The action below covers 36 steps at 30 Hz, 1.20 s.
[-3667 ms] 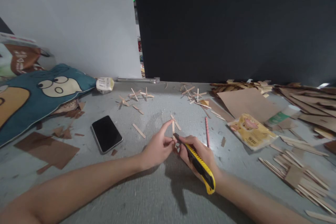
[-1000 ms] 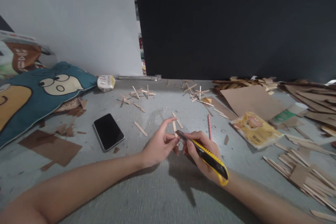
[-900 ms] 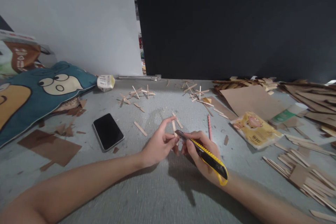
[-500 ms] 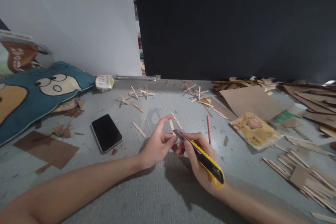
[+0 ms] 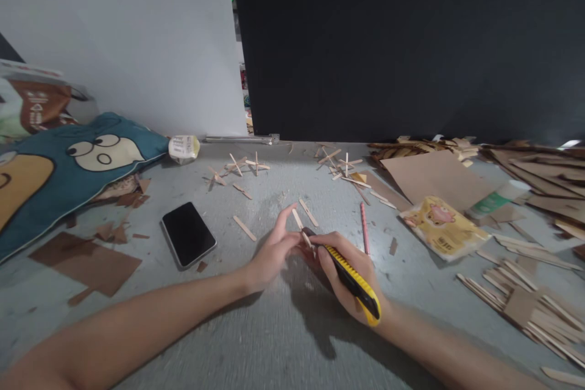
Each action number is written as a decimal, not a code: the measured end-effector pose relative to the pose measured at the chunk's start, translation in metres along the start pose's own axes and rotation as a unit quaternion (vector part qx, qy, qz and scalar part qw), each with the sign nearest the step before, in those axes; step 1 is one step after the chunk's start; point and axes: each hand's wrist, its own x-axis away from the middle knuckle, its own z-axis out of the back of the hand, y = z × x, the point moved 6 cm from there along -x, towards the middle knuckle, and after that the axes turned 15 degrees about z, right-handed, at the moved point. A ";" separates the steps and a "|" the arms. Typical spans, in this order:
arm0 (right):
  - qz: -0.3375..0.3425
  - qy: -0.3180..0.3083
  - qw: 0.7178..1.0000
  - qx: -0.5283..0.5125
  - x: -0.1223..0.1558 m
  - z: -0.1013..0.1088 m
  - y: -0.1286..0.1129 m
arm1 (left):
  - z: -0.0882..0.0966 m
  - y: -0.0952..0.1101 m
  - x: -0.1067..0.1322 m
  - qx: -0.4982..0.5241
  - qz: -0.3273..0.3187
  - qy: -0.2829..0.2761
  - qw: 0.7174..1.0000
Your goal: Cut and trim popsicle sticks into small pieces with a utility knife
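My left hand [image 5: 273,256] is closed on a thin wooden craft stick [image 5: 297,218], its index finger stretched along the stick's far end. In my right hand [image 5: 350,271] is a yellow and black utility knife [image 5: 351,277], its handle slanting back toward the wrist. The knife's front end meets the near part of the stick, between the two hands; the blade itself is hard to make out. Just beyond the fingers, another craft stick [image 5: 308,212] lies on the grey table [image 5: 237,341]. A pink striped pencil-like rod [image 5: 364,228] rests right of my right hand.
Left are a black phone [image 5: 188,235], brown cardboard scraps [image 5: 86,261] and a blue cushion [image 5: 114,164]. Joined sticks [image 5: 237,164] stand at the back. At right lie a yellow packet [image 5: 443,227], a glue stick [image 5: 500,198] and a pile of craft sticks [image 5: 530,304].
The held stick has turned so that its near end shows between my hands. The knife has shifted slightly left, its tip now partly behind the stick. My left hand has moved slightly.
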 end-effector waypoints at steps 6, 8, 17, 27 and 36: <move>0.013 -0.012 1.000 -0.002 0.000 -0.001 -0.002 | 0.006 -0.005 -0.007 -0.033 -0.004 0.048 0.998; 0.009 -0.011 1.000 0.000 0.000 -0.001 -0.002 | 0.006 -0.005 -0.008 -0.053 -0.018 0.050 0.997; -0.012 -0.011 1.000 0.003 0.003 -0.002 0.004 | 0.008 -0.009 -0.009 -0.078 -0.021 0.056 0.995; 0.010 -0.012 1.000 0.015 0.000 -0.001 0.001 | 0.006 -0.005 -0.010 -0.088 -0.016 0.046 0.995; 0.000 -0.018 1.000 0.012 -0.002 -0.001 -0.002 | 0.001 0.001 -0.008 -0.079 -0.041 0.040 0.995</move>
